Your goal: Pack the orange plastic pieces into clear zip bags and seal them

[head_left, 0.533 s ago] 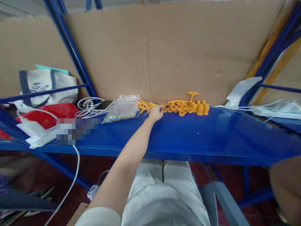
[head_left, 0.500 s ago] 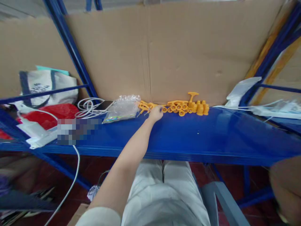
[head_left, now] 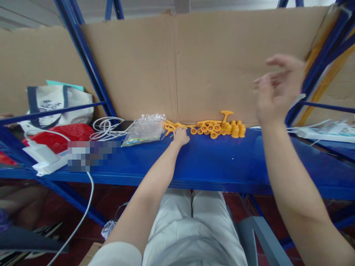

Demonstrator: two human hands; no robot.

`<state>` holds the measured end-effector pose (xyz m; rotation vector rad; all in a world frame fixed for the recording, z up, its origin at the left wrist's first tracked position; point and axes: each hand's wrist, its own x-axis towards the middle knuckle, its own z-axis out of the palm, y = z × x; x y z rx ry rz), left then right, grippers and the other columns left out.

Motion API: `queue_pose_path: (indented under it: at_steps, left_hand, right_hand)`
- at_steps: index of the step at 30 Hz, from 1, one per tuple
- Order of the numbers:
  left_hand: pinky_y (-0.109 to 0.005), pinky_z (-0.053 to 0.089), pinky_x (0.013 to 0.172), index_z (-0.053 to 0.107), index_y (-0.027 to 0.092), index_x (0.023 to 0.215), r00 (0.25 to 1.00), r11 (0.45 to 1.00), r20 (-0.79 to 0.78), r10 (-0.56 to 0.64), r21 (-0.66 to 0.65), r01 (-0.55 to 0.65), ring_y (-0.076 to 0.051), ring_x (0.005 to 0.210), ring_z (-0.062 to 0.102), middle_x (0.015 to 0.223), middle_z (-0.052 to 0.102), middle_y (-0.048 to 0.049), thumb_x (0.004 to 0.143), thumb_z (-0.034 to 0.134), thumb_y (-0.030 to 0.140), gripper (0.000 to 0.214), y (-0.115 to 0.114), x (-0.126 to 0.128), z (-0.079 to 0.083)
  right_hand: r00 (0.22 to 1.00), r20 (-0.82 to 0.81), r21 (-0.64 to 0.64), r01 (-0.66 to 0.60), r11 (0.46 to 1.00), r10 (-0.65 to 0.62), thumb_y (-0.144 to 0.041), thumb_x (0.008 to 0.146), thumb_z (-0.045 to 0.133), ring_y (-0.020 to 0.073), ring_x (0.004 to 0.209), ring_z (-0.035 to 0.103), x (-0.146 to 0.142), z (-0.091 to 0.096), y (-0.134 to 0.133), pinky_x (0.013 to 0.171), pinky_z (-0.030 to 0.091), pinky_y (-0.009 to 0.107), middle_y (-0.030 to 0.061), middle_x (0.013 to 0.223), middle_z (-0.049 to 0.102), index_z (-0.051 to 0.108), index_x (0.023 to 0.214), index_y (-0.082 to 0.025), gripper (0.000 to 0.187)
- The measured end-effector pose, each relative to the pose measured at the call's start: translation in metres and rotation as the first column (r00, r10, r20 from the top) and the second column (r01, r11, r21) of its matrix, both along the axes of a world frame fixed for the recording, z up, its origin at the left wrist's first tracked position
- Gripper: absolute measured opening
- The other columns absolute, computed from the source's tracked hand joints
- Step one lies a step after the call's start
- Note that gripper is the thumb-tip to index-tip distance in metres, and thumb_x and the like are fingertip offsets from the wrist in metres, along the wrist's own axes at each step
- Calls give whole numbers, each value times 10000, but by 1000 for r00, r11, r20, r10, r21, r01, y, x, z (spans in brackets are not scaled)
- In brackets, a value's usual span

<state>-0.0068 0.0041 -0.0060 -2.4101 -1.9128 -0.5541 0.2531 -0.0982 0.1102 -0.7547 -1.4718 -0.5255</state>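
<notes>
My left hand (head_left: 181, 137) rests on the blue shelf, its fingertips stretched over the edge of a pile of yellow corkscrews (head_left: 169, 126) with metal spirals. The thumb stands apart, and no grip on a piece shows. Raised in front of the cardboard at the right is my right hand (head_left: 280, 90), somewhat blurred, fingers bent and apart with nothing visible in them. Between the hands lie yellow hollow cup-shaped parts (head_left: 210, 128), several with round openings facing me. One yellow T-shaped handle (head_left: 227, 112) stands upright behind yellow bottle-shaped sleeves (head_left: 238, 130).
Left of the corkscrews lies a clear plastic bag (head_left: 145, 129), with a phone (head_left: 128, 126) and coiled white cable (head_left: 104, 127) beyond it. A white power strip (head_left: 51, 164) sits at the shelf's left. Cardboard (head_left: 222, 55) closes the back; blue posts (head_left: 85, 59) frame the sides.
My right hand has risen into view at the right. My left hand has drawn slightly back from the cup-shaped parts, its fingers now over the corkscrews. The view has shifted slightly.
</notes>
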Motion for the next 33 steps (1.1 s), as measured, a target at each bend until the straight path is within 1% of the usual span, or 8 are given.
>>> queue_pose_path:
  at_steps: [2, 3, 6, 9, 12, 18, 26, 33]
  left_hand:
    - [-493, 221, 1228, 416, 154, 1505, 999, 995, -33, 39, -93, -41, -276, 1525, 213, 1635, 288, -127, 895, 477, 250, 620, -1, 0, 0]
    - [-512, 203, 1228, 383, 175, 1525, 998, 989, -50, 46, -140, -53, -272, 1536, 167, 1653, 245, -110, 913, 449, 274, 623, -1, 0, -1]
    - [-536, 155, 1229, 354, 188, 1542, 994, 971, -108, 29, -235, -53, -264, 1547, 88, 1663, 211, -92, 966, 338, 336, 596, 0, 1, -2]
    - [-548, 140, 1227, 381, 150, 1527, 988, 962, -153, -5, -269, -37, -269, 1549, 67, 1659, 210, -111, 987, 261, 349, 588, 0, 1, -2]
    - [-542, 146, 1226, 392, 131, 1517, 984, 959, -178, -18, -280, -33, -275, 1547, 77, 1657, 206, -123, 992, 245, 339, 584, -1, 2, -2]
    - [-498, 182, 1225, 452, 114, 1474, 983, 979, -182, -17, -204, -21, -281, 1526, 198, 1630, 276, -159, 984, 325, 306, 541, -4, 3, 0]
    - [-300, 432, 1086, 688, 91, 1212, 991, 998, -128, -37, -53, 30, -242, 1244, 603, 1282, 675, -163, 906, 419, 137, 409, 3, 1, 1]
    - [-311, 435, 1098, 686, 144, 1222, 996, 996, -17, -85, 30, 86, -219, 1259, 584, 1271, 682, -118, 848, 416, 49, 470, 8, -3, 1]
  right_hand:
    - [982, 57, -116, 188, 975, -183, -306, 963, 430, 240, 1070, 616, -1, -26, 21, 932, 513, 453, 135, 1318, 541, 484, 1339, -204, 394]
    - [954, 119, -241, 297, 924, -276, -291, 952, 410, 272, 1119, 600, 1, -40, 31, 945, 505, 484, 159, 1325, 541, 479, 1355, -188, 422]
    - [837, 405, -571, 545, 614, -367, -280, 891, 461, 369, 1349, 437, 13, -80, 51, 1029, 433, 582, 194, 1475, 452, 460, 1417, -166, 538]
    - [766, 542, -709, 638, 301, -346, -308, 859, 504, 388, 1420, 349, 24, -99, 57, 1077, 358, 642, 172, 1559, 376, 445, 1449, -196, 603]
    - [750, 574, -742, 646, 178, -328, -322, 879, 465, 398, 1437, 327, 25, -101, 56, 1092, 286, 697, 203, 1558, 374, 399, 1488, -173, 631]
    - [742, 593, -743, 654, 144, -312, -312, 893, 441, 410, 1425, 348, 21, -101, 55, 1070, 273, 728, 239, 1530, 409, 405, 1492, -141, 624]
    - [699, 611, -700, 697, 159, -371, -257, 905, 394, 367, 1350, 456, 19, -99, 53, 1048, 347, 642, 218, 1432, 519, 532, 1375, -146, 502]
    - [800, 476, -809, 561, 174, -364, -306, 890, 489, 349, 1220, 571, 28, -106, 63, 1000, 424, 554, 192, 1278, 624, 552, 1316, -183, 448]
